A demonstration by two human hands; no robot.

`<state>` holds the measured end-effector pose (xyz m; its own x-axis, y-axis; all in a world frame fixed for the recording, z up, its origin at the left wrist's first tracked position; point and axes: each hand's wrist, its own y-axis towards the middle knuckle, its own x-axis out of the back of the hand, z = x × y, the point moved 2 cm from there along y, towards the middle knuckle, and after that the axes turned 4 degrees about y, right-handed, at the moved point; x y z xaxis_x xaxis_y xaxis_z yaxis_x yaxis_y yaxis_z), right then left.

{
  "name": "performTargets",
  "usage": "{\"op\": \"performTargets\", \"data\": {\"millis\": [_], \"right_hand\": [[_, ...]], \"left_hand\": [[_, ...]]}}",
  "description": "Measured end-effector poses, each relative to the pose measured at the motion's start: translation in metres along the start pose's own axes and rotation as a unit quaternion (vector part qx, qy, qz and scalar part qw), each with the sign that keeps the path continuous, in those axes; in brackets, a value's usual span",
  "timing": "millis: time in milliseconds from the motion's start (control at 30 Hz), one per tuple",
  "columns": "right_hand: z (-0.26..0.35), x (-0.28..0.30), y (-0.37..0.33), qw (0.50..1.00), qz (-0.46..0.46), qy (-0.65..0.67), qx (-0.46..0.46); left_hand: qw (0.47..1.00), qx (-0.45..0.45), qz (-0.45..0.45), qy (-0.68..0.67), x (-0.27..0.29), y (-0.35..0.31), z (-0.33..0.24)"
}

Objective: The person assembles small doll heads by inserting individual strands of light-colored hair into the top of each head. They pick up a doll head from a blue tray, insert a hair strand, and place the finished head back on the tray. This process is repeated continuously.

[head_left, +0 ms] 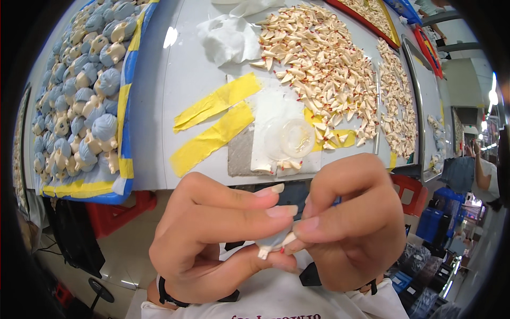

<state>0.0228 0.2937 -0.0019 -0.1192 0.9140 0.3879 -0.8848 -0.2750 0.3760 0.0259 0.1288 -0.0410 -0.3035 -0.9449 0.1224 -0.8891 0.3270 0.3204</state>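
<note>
In front of my chest my left hand grips a small figurine with a blue-grey body part and a cream end, mostly covered by the fingers. My right hand is closed in a pinch, its fingertips on a slim cream piece with a red tip, which touches the figurine. Both hands meet just off the table's near edge. Beyond them a shallow clear plastic dish rests on a white paper sheet. A big pile of similar red-tipped cream pieces spreads behind it.
At left, a blue tray edged with yellow tape holds many blue-haired figurines. Yellow tape strips and crumpled white tissue lie on the table. More cream pieces lie right. Red stools stand below.
</note>
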Motion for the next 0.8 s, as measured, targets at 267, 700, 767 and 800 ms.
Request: {"op": "performTargets", "data": {"millis": [267,700,767,800], "right_hand": [[-0.039,0.080,0.025,0.958,-0.064,-0.263,-0.099],[-0.052,0.083,0.037,0.910,0.079,-0.404,-0.043],[-0.051,0.086,0.036,0.930,0.030,-0.364,-0.049],[-0.050,0.089,0.034,0.948,-0.015,-0.310,-0.065]], "left_hand": [[0.975,0.108,-0.137,-0.140,0.006,0.002,0.003],[1.000,0.024,-0.002,0.012,0.012,0.009,0.007],[1.000,0.028,-0.001,0.007,0.012,0.009,0.008],[0.998,0.043,-0.026,-0.030,0.011,0.008,0.009]]}}
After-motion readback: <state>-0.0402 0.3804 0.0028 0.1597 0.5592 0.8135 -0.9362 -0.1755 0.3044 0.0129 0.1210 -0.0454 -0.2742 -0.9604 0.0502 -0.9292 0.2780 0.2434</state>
